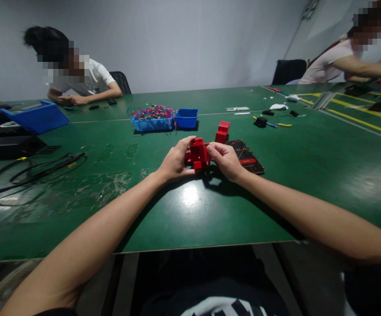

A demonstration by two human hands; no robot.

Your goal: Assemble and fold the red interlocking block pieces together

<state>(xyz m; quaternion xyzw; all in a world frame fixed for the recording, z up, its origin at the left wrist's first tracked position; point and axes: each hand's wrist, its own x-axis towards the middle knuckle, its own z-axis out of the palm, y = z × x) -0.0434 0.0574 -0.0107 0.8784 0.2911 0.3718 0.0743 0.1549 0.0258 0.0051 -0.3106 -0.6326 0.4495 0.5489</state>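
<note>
Over the green table, a red blocky part [197, 153] with square openings is held up between both hands. My left hand [176, 161] grips its left side, thumb below and fingers above. At its right edge, the thumb and fingers of my right hand [226, 159] pinch the part. Just behind the right hand stands another red block [222, 131], apart from the held one. A dark phone [252, 163] with a lit screen lies to the right, partly hidden by the right hand.
A blue bin [152, 124] heaped with coloured wires sits beside a smaller blue bin [186, 118]. Black cables [45, 171] lie at left near a tilted blue tray [37, 117]. Pliers [275, 125] lie at right. Two people [94, 74] sit across the table [164, 228].
</note>
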